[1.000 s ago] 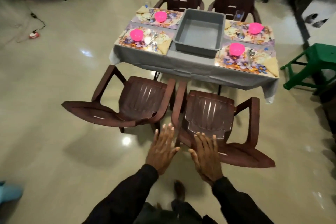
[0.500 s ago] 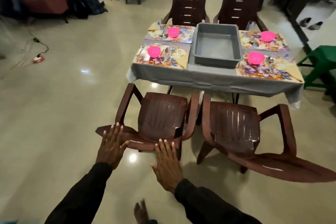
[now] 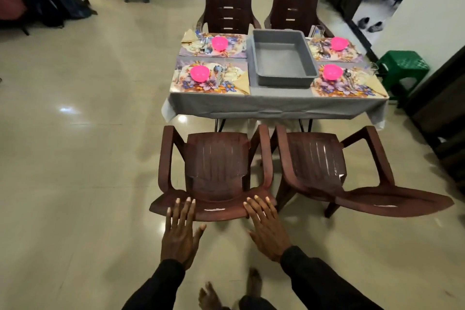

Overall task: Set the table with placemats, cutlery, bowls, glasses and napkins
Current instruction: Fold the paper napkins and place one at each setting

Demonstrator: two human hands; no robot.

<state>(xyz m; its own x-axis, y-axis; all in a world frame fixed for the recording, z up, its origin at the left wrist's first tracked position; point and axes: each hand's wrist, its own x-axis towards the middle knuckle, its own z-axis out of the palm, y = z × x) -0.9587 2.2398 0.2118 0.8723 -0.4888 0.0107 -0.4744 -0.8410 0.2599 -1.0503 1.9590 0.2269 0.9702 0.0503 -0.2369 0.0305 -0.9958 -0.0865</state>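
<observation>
- Your left hand (image 3: 180, 234) and right hand (image 3: 266, 231), fingers straight, are at the near-left chair's (image 3: 214, 166) curved plastic rim;
- glossy floor (image 3: 75, 158) opens left;
- floral placemats (image 3: 208, 78) and round pink bowls (image 3: 199, 73) sit on the far table (image 3: 274, 103).

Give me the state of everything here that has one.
left hand: open, fingers straight, at the chair back
right hand: open, fingers straight, same chair back
grey tub: empty, on the table
pink bowls: one on each placemat
near chairs: unoccupied, facing the table
</observation>
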